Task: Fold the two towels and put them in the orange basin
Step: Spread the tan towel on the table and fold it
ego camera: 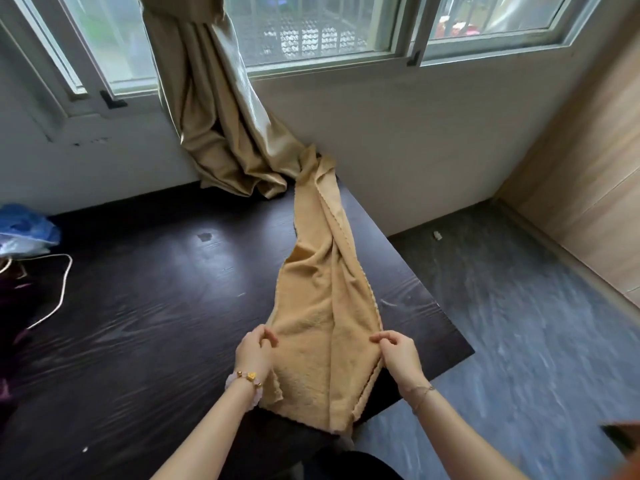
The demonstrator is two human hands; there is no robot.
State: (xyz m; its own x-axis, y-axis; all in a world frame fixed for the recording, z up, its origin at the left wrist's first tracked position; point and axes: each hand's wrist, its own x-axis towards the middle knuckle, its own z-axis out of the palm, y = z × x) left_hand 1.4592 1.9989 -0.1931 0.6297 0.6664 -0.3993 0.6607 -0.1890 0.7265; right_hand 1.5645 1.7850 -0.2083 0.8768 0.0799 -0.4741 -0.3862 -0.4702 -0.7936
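The tan towel (325,306) lies stretched lengthwise along the right side of the dark table (145,306), its far end bunched against the wall just beside the hanging curtain (221,133) and its near end spilling over the near table edge toward the person. It is still rumpled, with long creases running down its length, so it reads as being pulled straight and spread before the first fold; laying it out along the table gives a flat surface to fold on.

The left hand (254,351) pinches the left edge of the towel near its near end, thumb and fingers closed on the fabric, wrist with a beaded bracelet (247,379) held low over the table. The right hand (398,355) mirrors it on the right edge, its grip also closed on the cloth between thumb and forefinger. Both forearms reach forward from the bottom of the view, hands apart, which holds the towel's width open and taut between them.

Only 1 towel is visible here; the second one is not in view. An orange shape at the bottom right corner may be the basin, but too little shows to tell. A blue bag (24,230) and a pale cord (59,292) sit at the far left of the table, well apart from the towel.
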